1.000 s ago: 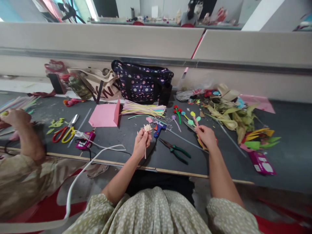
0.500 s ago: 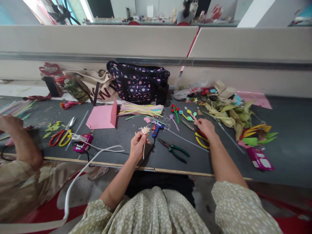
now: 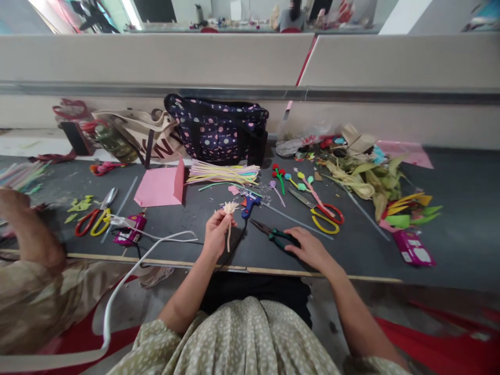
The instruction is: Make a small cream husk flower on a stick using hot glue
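On the dark tabletop [image 3: 449, 250], bags [image 3: 219, 130], a pink sheet [image 3: 158, 187], scissors [image 3: 324, 213] and a glue gun [image 3: 247, 205] crowd the work. Left hand [image 3: 215, 234] fingers are clamped on a small paper flower [image 3: 230, 208] held upright above the near edge; right hand [image 3: 308, 249] fingers curl loosely over green-handled pliers [image 3: 275, 234], grip unclear. Risk, as judged: one-handed lifting could let the pliers slip, or the glue gun's cord just beside could snag.

My left hand [image 3: 215, 233] pinches a straw flower [image 3: 229, 208] mid-frame; my right hand [image 3: 308, 249] rests on green pliers [image 3: 275, 235] on the desk [image 3: 449, 245].
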Motion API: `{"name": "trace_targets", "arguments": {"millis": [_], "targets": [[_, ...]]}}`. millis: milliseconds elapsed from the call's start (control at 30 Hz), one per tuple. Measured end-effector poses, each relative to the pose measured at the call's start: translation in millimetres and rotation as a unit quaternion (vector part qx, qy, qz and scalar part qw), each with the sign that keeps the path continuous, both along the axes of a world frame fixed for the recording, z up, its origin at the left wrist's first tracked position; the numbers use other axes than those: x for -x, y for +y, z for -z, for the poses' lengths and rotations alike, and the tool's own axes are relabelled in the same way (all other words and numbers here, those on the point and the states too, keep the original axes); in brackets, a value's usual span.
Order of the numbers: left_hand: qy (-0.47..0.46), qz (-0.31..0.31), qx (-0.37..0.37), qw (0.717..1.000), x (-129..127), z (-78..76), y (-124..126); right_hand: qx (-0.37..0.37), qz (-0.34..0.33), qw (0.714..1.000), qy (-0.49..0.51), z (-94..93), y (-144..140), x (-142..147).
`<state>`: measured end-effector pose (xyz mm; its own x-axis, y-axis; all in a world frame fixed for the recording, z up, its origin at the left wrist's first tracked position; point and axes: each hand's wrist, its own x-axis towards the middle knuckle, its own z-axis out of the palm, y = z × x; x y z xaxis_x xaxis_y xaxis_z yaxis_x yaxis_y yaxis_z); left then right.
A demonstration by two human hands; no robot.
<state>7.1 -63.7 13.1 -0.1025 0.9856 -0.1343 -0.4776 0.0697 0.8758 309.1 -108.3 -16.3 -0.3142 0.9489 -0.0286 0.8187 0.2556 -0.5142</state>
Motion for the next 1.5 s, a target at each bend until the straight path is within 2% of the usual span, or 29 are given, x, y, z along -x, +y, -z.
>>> {"name": "trace_targets", "arguments": {"millis": [133, 233, 333, 433, 533, 567, 600, 633, 700, 733, 767, 833, 900, 1033, 1133, 1200, 1367, 1433, 1500], "targets": [[-0.007, 0.009, 0.011, 1.000, -1, -2.5, -2, -0.039, -0.009, 0.997, -0.062, 9.8, -15, 11], [0.004, 0.009, 0.008, 1.000, -2, -2.0, -5, -0.071, -0.018, 0.993, -0.096, 12.6, -16, 17], [0.018, 0.006, -0.003, 1.000, -1, -1.1, -9, -0.073, -0.001, 0.993, -0.094, 13.1, -15, 21], [0.018, 0.004, -0.006, 1.000, 0, -1.9, -12, -0.039, 0.043, 0.998, -0.034, 13.3, -17, 19], [0.025, 0.001, -0.018, 1.000, 1, -3.5, -16, 0.032, 0.090, 0.989, 0.114, 13.8, -24, 19], [0.031, 0.001, -0.024, 0.999, 1, -3.9, -18, 0.065, 0.104, 0.974, 0.191, 13.5, -28, 21], [0.037, 0.000, -0.029, 0.999, 1, -4.0, -19, 0.102, 0.118, 0.948, 0.279, 12.7, -32, 25], [0.043, -0.001, -0.034, 0.999, 1, -4.0, -19, 0.144, 0.128, 0.909, 0.370, 11.0, -37, 30], [0.047, -0.003, -0.039, 0.998, 1, -3.6, -20, 0.225, 0.138, 0.802, 0.535, 4.8, -47, 43], [0.046, -0.005, -0.041, 0.998, 1, -3.3, -20, 0.265, 0.125, 0.758, 0.583, 0.4, -51, 50], [0.041, -0.008, -0.041, 0.998, 1, -3.1, -19, 0.285, 0.118, 0.726, 0.615, -4.6, -54, 56], [0.029, -0.014, -0.037, 0.999, 0, -3.0, -16, 0.314, 0.107, 0.692, 0.641, -14.2, -55, 68], [0.012, -0.014, -0.030, 0.999, 0, -2.9, -12, 0.315, 0.125, 0.686, 0.644, -21.4, -51, 77], [-0.050, 0.023, -0.018, 0.998, -4, -2.5, 2, 0.233, 0.164, 0.699, 0.656, -31.0, -27, 88], [-0.108, 0.040, -0.004, 0.993, -7, -3.1, 17, 0.208, 0.174, 0.701, 0.659, -41.0, -3, 94], [-0.142, 0.047, -0.002, 0.989, -9, -4.6, 29, 0.213, 0.170, 0.701, 0.659, -47.7, 13, 96], [-0.179, 0.061, -0.019, 0.982, -10, -8.2, 62, 0.228, 0.137, 0.672, 0.691, -53.2, 47, 95], [-0.179, 0.057, -0.024, 0.982, -10, -7.5, 73, 0.215, 0.118, 0.677, 0.694, -54.0, 59, 92], [-0.176, 0.049, -0.022, 0.983, -10, -5.0, 81, 0.184, 0.100, 0.695, 0.688, -56.0, 70, 87]]}}
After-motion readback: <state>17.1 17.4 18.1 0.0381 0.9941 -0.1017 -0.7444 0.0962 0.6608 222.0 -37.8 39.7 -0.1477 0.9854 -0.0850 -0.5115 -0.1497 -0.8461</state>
